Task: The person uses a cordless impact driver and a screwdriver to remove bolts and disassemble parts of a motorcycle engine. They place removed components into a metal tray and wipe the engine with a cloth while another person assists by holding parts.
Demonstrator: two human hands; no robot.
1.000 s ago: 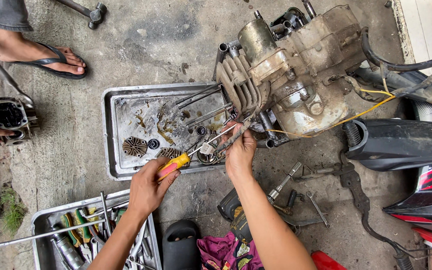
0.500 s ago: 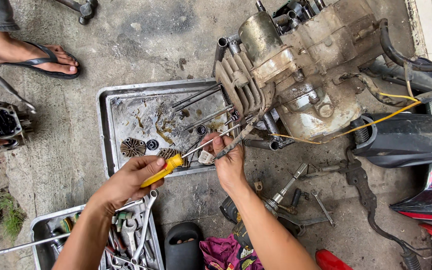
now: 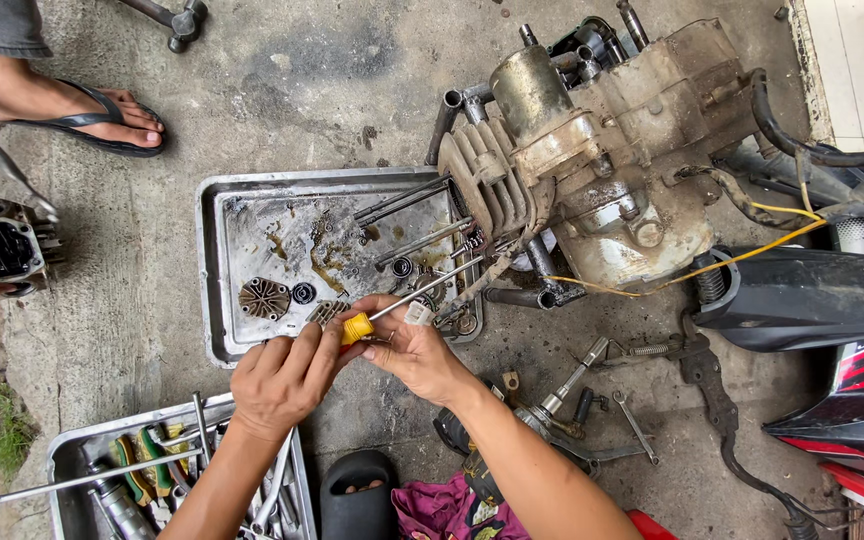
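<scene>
- We count two metal trays: a parts tray [image 3: 217,270] and a tool tray [image 3: 67,470].
- One engine [image 3: 592,160].
- One screwdriver [image 3: 392,310]: yellow handle, thin steel shaft, over the parts tray's near edge.
- Left hand [image 3: 277,385] fingers grip its handle; right hand [image 3: 417,355] pinches beside it.

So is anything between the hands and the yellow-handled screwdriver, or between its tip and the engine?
Nothing separates the hands from it: the left hand grips the screwdriver handle, and the right hand touches the shaft. The shaft runs over the tray toward the engine; the tip is lost among rods there, so I cannot tell.
</scene>
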